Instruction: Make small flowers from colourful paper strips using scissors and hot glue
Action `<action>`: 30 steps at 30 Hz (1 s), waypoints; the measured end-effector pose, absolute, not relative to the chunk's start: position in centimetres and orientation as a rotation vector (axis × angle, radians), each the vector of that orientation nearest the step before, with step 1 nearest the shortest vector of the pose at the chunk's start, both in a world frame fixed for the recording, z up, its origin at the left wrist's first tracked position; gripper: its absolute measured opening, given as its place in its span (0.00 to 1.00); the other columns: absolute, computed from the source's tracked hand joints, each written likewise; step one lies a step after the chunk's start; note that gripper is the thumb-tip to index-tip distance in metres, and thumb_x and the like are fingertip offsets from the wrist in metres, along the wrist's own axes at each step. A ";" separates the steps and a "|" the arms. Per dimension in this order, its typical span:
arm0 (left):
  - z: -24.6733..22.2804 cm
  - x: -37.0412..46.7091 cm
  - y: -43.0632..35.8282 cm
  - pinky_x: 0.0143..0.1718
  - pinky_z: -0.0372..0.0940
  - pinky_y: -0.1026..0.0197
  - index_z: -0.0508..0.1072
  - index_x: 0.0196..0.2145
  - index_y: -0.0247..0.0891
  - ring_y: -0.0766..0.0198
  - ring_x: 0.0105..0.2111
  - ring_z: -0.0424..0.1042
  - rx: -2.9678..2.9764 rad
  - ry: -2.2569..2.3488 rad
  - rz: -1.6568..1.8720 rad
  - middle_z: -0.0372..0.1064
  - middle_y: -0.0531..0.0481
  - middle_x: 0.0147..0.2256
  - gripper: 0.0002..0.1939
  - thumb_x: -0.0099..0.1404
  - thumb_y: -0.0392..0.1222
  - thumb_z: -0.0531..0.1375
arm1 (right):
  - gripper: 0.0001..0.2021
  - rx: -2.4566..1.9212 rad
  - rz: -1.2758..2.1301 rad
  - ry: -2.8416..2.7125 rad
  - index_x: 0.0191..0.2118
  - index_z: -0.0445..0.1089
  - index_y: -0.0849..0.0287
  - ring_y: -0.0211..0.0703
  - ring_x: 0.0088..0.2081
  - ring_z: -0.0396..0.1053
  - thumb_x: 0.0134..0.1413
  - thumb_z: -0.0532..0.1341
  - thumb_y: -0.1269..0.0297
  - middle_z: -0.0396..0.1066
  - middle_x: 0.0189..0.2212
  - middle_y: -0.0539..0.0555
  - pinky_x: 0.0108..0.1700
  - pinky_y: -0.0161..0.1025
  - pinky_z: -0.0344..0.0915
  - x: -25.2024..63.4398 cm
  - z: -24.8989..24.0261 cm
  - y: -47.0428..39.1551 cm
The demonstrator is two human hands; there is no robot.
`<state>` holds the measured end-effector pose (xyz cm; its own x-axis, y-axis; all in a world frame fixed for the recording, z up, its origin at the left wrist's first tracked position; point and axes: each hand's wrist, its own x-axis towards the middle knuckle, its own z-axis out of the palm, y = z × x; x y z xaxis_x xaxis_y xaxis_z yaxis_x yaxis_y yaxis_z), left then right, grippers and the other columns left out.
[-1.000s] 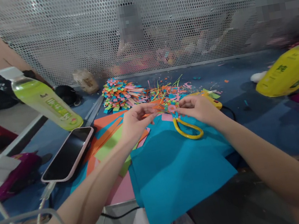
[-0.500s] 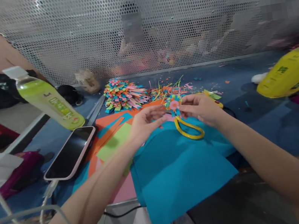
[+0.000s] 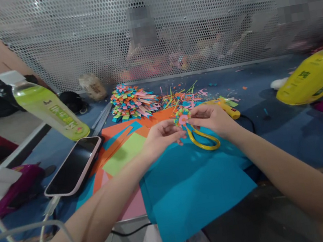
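Observation:
A small paper flower (image 3: 183, 119) with a pink and orange centre and fringed green, blue and yellow edges is between my two hands. My right hand (image 3: 212, 117) pinches its right edge. At its left edge, the curled fingers of my left hand (image 3: 165, 133) are closed on it; the thumb lies lower. Just below, a pair of scissors shows its yellow handle (image 3: 207, 145) over the blue paper (image 3: 197, 185); its blades are hidden. Behind my hands stands a cone of layered fringed paper (image 3: 132, 103) in many colours.
Orange, green and pink sheets (image 3: 125, 154) lie left, beside a phone (image 3: 74, 166) on a cable. A green drink bottle (image 3: 51, 108) stands behind it. Paper scraps (image 3: 184, 96) and a yellow tool (image 3: 230, 110) with a black cord lie behind. A yellow bottle (image 3: 311, 75) is right.
The paper flower has moved slightly left and down, and its face is turned more towards me. My left hand has shifted right and its fingers have closed in at the flower's edge.

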<state>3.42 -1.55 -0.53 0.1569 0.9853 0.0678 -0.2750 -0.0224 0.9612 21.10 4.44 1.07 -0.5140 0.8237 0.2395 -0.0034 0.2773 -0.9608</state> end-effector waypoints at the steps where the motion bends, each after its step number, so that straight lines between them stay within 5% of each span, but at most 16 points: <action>1: -0.5 3.4 -1.6 0.24 0.67 0.66 0.69 0.33 0.34 0.69 0.22 0.71 1.090 0.855 1.241 0.73 0.53 0.25 0.20 0.44 0.40 0.71 | 0.11 -0.743 1.299 -1.763 0.26 0.69 0.58 0.35 0.25 0.66 0.37 0.69 0.60 0.68 0.24 0.47 0.31 0.36 0.65 21.1 1.0 4.5; 12: 0.0 3.4 -1.8 0.26 0.66 0.66 0.72 0.41 0.34 0.69 0.26 0.71 1.090 0.894 1.226 0.72 0.53 0.26 0.22 0.46 0.39 0.69 | 0.11 -0.831 1.272 -1.658 0.25 0.68 0.58 0.32 0.19 0.60 0.36 0.69 0.61 0.66 0.19 0.45 0.24 0.35 0.61 21.2 2.0 4.3; 30: -0.5 3.7 -1.4 0.25 0.63 0.66 0.65 0.33 0.35 0.72 0.19 0.68 1.160 0.990 1.258 0.70 0.57 0.23 0.21 0.46 0.43 0.70 | 0.10 -0.761 1.305 -1.737 0.25 0.68 0.58 0.33 0.24 0.64 0.39 0.69 0.62 0.66 0.23 0.46 0.31 0.35 0.65 20.9 0.9 4.3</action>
<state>3.65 -1.40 -0.47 0.0858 0.9944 0.0609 -0.1747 -0.0452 0.9836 20.92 4.25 0.95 -0.4852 0.8382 0.2489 -0.0058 0.2816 -0.9595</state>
